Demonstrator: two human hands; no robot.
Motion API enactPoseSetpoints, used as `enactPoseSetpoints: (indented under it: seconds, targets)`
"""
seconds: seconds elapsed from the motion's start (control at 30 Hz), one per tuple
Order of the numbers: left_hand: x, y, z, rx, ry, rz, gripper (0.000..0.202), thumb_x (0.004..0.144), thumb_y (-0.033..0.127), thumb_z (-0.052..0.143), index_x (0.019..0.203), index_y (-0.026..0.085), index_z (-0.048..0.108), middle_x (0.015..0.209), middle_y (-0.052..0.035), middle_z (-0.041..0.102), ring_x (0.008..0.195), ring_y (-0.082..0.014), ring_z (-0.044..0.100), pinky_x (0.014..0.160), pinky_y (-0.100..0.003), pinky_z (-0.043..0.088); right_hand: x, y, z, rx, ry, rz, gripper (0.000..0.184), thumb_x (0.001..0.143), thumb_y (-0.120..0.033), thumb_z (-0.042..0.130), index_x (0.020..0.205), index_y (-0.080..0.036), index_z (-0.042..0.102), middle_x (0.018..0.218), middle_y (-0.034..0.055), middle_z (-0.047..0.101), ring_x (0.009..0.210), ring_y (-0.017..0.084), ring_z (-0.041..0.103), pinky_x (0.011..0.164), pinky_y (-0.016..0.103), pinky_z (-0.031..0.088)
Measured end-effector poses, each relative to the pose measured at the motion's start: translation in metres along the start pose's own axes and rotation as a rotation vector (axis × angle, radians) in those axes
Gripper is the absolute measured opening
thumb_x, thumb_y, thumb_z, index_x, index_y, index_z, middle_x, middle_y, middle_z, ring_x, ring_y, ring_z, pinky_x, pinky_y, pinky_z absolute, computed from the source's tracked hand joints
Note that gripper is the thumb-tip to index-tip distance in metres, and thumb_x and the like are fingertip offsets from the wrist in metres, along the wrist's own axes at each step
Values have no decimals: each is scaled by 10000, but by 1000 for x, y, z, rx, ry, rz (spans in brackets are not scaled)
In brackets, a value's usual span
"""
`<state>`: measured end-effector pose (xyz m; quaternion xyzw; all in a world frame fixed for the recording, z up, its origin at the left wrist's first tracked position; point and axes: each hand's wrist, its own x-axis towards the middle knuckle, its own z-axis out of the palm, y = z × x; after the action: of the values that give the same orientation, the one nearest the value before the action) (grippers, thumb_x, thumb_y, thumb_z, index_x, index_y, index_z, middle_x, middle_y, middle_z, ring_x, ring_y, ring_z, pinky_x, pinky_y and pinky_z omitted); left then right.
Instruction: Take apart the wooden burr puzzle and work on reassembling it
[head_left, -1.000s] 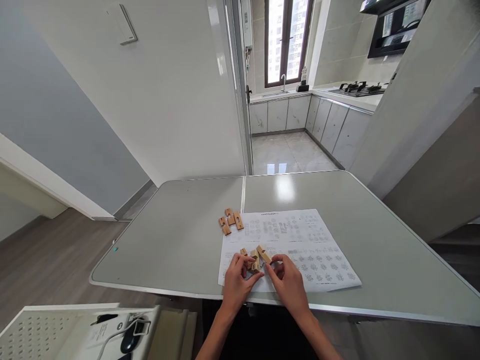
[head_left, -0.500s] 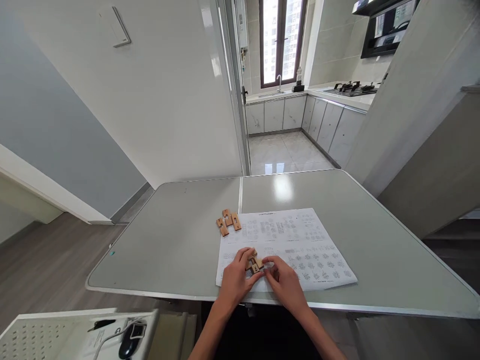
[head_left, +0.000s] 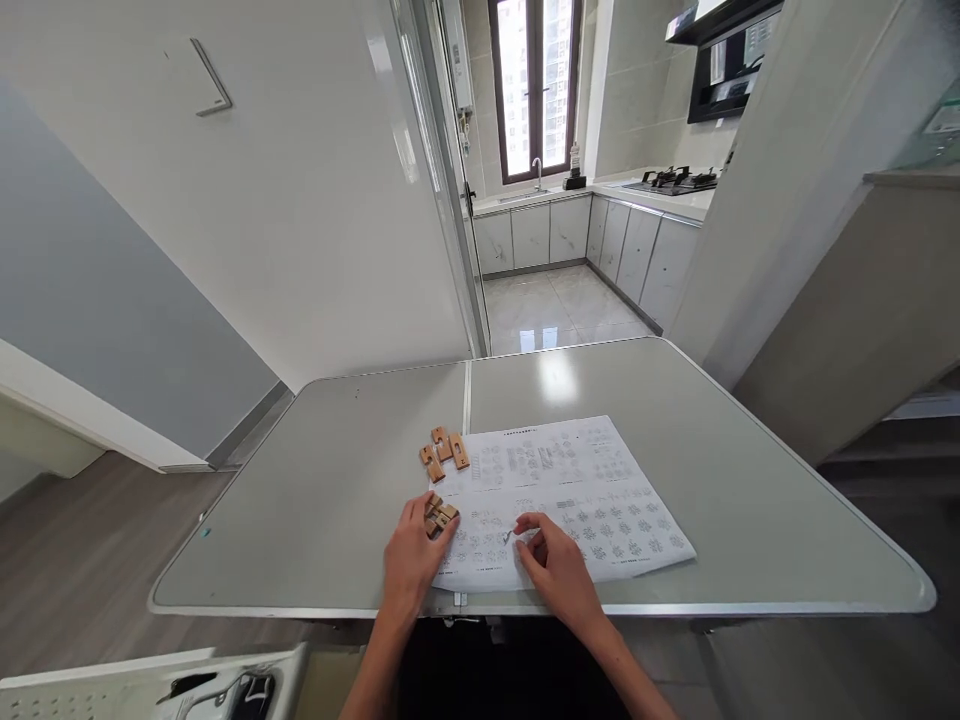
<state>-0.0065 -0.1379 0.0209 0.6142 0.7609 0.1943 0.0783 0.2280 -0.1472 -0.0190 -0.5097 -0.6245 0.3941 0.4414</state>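
My left hand (head_left: 411, 552) is closed around a cluster of interlocking wooden puzzle blocks (head_left: 441, 514) at the left edge of a printed sheet (head_left: 600, 470). Its thumb lies along the right side of the blocks and its fingers along the left; part of the cluster is hidden. My right hand (head_left: 556, 566) hovers over the lower middle of the sheet, fingers curled, with thumb and index slightly apart and no block between them. Beside its fingertips is a small grey mark, too small to make out. Several loose notched wooden blocks (head_left: 444, 452) lie at the sheet's upper left corner.
The grey-green table (head_left: 360, 460) has a metal edge and a seam running down its middle. At lower left stands a white cart (head_left: 112, 680) with dark items and a cable. Beyond the table are a wall panel and a kitchen with counters (head_left: 540, 235).
My left hand has moved left with the wooden block cluster, away from my right hand. My right hand has let go of the cluster and stays over the sheet. The view has shifted slightly.
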Motion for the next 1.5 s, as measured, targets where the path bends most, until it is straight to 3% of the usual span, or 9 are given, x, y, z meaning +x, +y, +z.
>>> enactPoseSetpoints:
  seconds: [0.13,0.37,0.5,0.7,0.77,0.83,0.93,1.13,1.5]
  targets:
    - [14,-17,-5,19,49,-36,503,938,522,588,1357,244,567,1378,-112,636,1129,-311,685,793,-376,557,0,0,-1,11,-14,4,198,921,-322,545,1062,-236,654,977,46,758,664,195,679,663,316,542]
    - [42,-20,7,-35,52,35,529,950,507,577,1407,247,521,1420,-116,602,1167,-313,664,852,-388,552,-1,-1,-1,26,-42,14,197,939,-326,533,1079,-234,637,984,52,752,672,196,681,663,315,538]
    - [37,-26,14,-116,99,46,627,933,531,595,1476,252,454,1518,-119,500,1164,-293,649,856,-392,568,-1,-1,-1,10,-45,-2,197,954,-327,523,1095,-237,626,990,47,751,676,189,684,642,300,532]
    - [14,-41,11,-397,157,50,630,907,514,633,1449,240,469,1549,-138,429,827,-163,665,824,-370,573,-1,1,0,2,-50,-12,211,964,-345,515,1104,-230,624,971,49,748,665,181,680,628,291,538]
    - [7,-43,9,-468,192,10,600,904,518,627,1409,219,501,1450,-138,529,798,-165,663,810,-367,568,-2,1,1,7,-38,-13,207,957,-348,525,1086,-230,635,955,49,751,656,181,682,619,288,540]
    - [3,-44,7,-500,208,-62,583,895,539,624,1358,195,538,1195,-104,674,767,-187,659,764,-360,556,-2,1,1,11,-14,-18,195,944,-350,542,1055,-232,650,935,46,756,644,182,686,618,285,544]
    - [-1,-42,5,-517,183,-138,523,896,564,606,1262,191,599,834,-23,705,719,-212,648,698,-338,526,-2,0,2,8,0,-20,196,944,-370,544,1026,-235,661,927,46,757,644,186,687,628,288,548]
    - [-2,-39,4,-551,172,-137,440,884,568,602,1136,212,656,874,-27,736,687,-210,655,653,-325,508,-3,2,5,-7,-33,-11,261,975,-435,512,1020,-225,661,908,59,749,661,201,679,630,296,532]
    - [-7,-40,4,-512,196,-170,444,913,548,548,1185,204,613,746,-8,678,674,-233,667,669,-353,541,-7,-2,7,-38,1,-67,268,1018,-438,492,988,-237,665,773,43,699,610,191,644,559,279,516]
